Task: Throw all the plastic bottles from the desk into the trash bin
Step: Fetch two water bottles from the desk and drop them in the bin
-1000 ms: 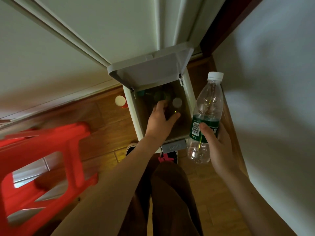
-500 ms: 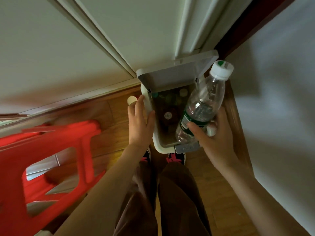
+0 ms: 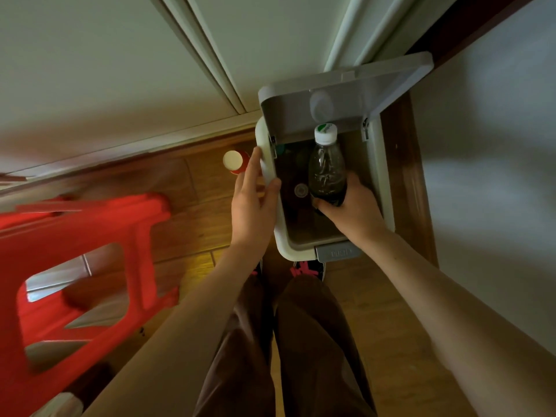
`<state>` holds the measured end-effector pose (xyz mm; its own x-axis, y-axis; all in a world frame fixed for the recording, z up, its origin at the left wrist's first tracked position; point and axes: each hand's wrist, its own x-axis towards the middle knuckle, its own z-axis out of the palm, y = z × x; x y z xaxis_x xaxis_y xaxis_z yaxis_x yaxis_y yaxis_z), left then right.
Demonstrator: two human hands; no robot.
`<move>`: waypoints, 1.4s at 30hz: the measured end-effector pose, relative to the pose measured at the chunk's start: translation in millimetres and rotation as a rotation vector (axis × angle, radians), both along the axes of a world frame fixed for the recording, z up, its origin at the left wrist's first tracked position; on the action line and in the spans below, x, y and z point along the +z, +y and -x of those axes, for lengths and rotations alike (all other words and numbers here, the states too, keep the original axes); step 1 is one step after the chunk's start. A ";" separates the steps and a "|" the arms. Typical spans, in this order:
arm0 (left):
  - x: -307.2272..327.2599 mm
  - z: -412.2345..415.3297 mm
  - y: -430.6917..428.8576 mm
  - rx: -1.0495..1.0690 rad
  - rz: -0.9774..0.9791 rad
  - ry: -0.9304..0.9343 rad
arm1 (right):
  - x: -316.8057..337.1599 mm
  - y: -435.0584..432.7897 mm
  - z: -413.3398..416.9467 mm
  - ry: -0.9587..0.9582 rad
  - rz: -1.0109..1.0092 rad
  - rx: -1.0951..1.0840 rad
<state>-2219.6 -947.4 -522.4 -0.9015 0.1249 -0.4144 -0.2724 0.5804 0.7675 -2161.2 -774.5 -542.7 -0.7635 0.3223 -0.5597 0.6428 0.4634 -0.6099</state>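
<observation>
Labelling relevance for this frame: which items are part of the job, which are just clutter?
In play:
right hand
clear bottle
trash bin
left hand, on the bin's rim

Clutter:
red stool
red white-capped bottle on the floor

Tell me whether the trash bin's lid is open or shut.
Open. The lid stands raised at the back of the trash bin, leaving its dark inside exposed, and the right hand holds a plastic bottle over the opening.
</observation>
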 end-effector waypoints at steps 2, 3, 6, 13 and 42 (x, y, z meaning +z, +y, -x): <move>0.0 -0.6 0.6 0.000 0.004 0.004 | -7.2 -0.7 0.0 -0.030 -0.037 -0.005; 0.0 -1.1 0.7 -0.003 0.004 0.005 | -10.3 -0.4 0.1 -0.041 -0.052 -0.007; -1.6 -1.3 0.3 -0.010 0.001 0.002 | -15.4 0.7 1.7 -0.076 -0.078 -0.022; 50.0 6.1 -9.4 -0.049 0.051 -0.056 | 50.2 -2.5 0.2 0.036 -0.113 -0.084; 531.1 -85.8 -129.0 -0.304 0.112 0.003 | 542.8 -36.1 -170.2 0.140 -0.107 -0.331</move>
